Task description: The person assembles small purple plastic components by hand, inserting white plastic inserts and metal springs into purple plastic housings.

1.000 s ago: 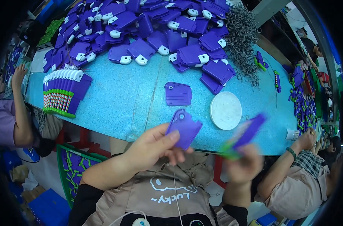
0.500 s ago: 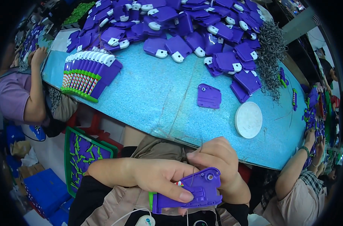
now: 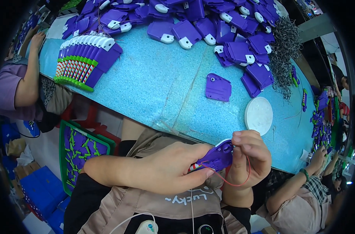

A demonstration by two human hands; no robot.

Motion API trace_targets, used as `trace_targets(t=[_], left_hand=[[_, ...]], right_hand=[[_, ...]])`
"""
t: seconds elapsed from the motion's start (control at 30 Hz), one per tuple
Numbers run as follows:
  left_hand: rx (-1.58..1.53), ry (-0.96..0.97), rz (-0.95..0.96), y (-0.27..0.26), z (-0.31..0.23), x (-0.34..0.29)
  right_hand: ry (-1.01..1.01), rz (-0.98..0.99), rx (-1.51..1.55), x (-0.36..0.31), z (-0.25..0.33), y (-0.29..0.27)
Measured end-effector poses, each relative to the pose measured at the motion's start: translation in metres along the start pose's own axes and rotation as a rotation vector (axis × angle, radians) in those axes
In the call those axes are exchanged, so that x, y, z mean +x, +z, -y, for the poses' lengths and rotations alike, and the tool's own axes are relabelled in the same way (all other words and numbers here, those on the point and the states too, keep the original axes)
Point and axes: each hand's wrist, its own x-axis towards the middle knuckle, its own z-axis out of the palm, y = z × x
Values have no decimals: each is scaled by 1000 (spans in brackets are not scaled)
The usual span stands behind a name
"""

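Observation:
My left hand [image 3: 173, 165] is closed around a purple plastic shell [image 3: 220, 156] with a rounded end, held tilted above my lap. A bit of red-and-white striped trim [image 3: 194, 167] shows beside its thumb. At the shell's rounded end, my right hand [image 3: 249, 156] has its fingers pinched together. A thin red wire [image 3: 234, 185] loops from the shell round to these fingers. On the blue table [image 3: 158, 89] ahead lies a single purple shell [image 3: 218, 87], next to a round white lid-like disc [image 3: 258, 116].
Purple shells with white ends [image 3: 193, 33] are heaped at the table's far side. A fanned row of purple, green and striped pieces [image 3: 86, 62] stands at left. Tangled grey wires [image 3: 284, 50] lie at right. A green crate [image 3: 64, 156] holds parts below. Co-workers sit on both sides.
Both hands have risen a little. The shell has turned from lying broad side up to a steeper tilt, and my right hand has moved to its rounded end, with the wire now in a wide loop.

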Motion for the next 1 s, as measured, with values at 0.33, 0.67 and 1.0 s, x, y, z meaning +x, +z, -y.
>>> trace_targets(t=[0.33, 0.67, 1.0], left_hand=[[4, 123, -82, 6, 4, 3], [-244, 55, 114, -5, -2, -3], [-246, 77, -53, -7, -6, -6]], right_hand=[[-87, 46, -272, 1, 8, -6], [727, 175, 735, 19, 24, -22], [49, 65, -456, 26, 34, -24]])
